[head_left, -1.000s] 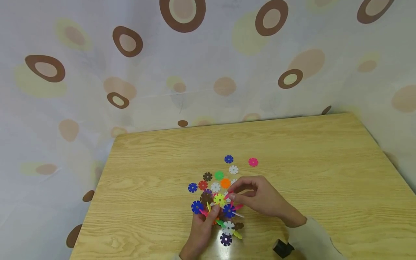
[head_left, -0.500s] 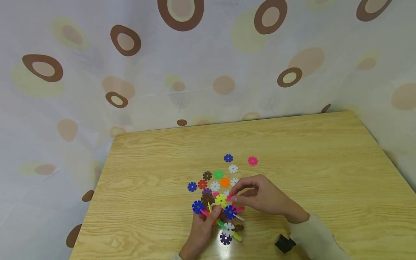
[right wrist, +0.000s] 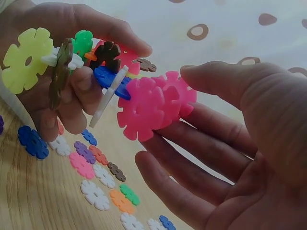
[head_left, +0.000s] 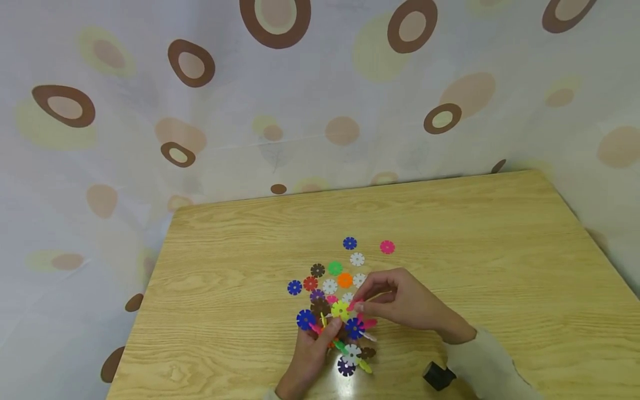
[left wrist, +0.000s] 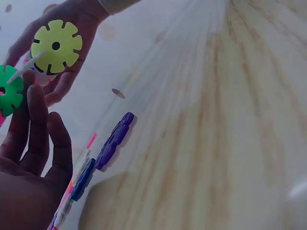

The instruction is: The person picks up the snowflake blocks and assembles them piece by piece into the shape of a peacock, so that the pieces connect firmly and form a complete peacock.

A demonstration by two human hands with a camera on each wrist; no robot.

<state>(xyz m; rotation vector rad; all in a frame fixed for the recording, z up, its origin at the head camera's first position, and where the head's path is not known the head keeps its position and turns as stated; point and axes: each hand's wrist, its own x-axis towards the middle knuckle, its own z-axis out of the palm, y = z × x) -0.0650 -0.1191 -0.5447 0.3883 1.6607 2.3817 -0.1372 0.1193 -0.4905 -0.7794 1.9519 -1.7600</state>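
Observation:
My left hand (head_left: 312, 347) holds a cluster of interlocked slotted plastic discs, its thumb across the front. Among its pieces are a yellow disc (head_left: 341, 310), a blue disc (head_left: 305, 319), a green disc (left wrist: 10, 91) and a dark purple disc (head_left: 346, 366) at the lower end. From the right, my right hand (head_left: 405, 300) pinches a pink disc (right wrist: 178, 91) between thumb and fingertips. In the right wrist view this disc overlaps another pink disc (right wrist: 140, 109) next to the cluster's blue disc (right wrist: 111, 81) and a white disc seen edge-on (right wrist: 109, 96).
Loose discs lie flat on the wooden table (head_left: 240, 261) beyond the hands, among them an orange disc (head_left: 345, 280), a red disc (head_left: 310, 283) and a pink disc (head_left: 387, 247) farthest right. A small black object (head_left: 438, 376) is beside the right sleeve. A patterned curtain (head_left: 320, 100) hangs behind the table.
The pink disc in my right hand has tilted and dropped slightly, along with the fingertips. My left hand still holds the cluster in nearly the same place.

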